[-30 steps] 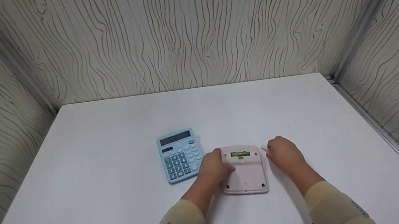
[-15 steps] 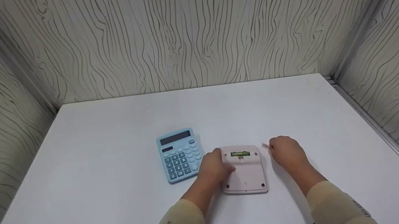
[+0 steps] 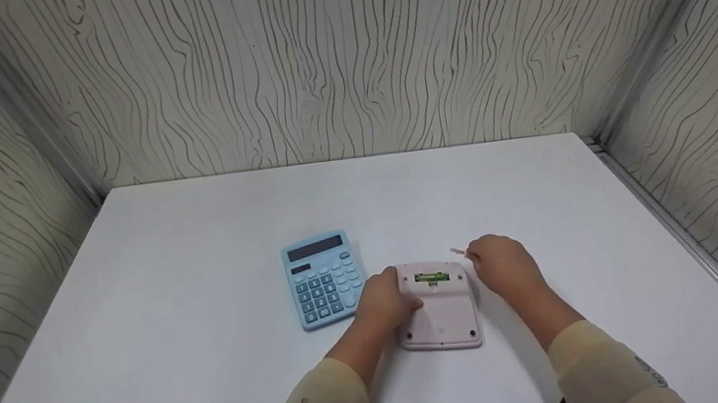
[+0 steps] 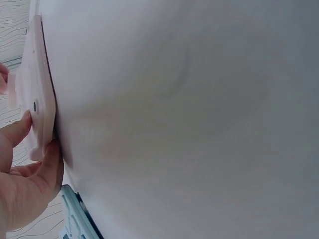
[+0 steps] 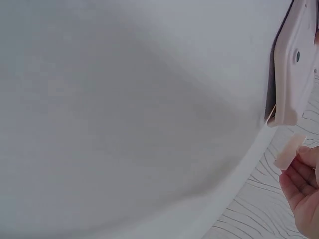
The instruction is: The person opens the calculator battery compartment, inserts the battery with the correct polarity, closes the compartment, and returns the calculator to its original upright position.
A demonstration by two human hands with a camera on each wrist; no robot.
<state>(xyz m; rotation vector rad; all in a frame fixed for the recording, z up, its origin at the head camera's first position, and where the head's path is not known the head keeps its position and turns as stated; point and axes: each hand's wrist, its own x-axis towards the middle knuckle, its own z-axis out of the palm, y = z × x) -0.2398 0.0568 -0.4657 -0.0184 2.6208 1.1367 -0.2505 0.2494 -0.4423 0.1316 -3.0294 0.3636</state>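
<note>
A pale pink calculator (image 3: 440,315) lies face down on the white table, its battery compartment uncovered and a green battery (image 3: 432,277) showing inside. My left hand (image 3: 384,301) grips its left edge, thumb on the back and fingers under the side, as the left wrist view shows. Just off the upper right corner, my right hand (image 3: 506,265) pinches a small pale pink battery cover (image 5: 290,152) between thumb and fingers. In the head view that cover appears as a thin strip pointing left, apart from the compartment.
Left of the pink calculator, a light blue calculator (image 3: 324,281) lies face up, close by my left hand. The white table (image 3: 217,386) ends at wood-grain patterned panels (image 3: 326,60) at the back and sides.
My right hand first drew slightly right with the battery cover, then moved up and left toward the pink calculator's top corner. My left hand and both calculators have stayed in place.
</note>
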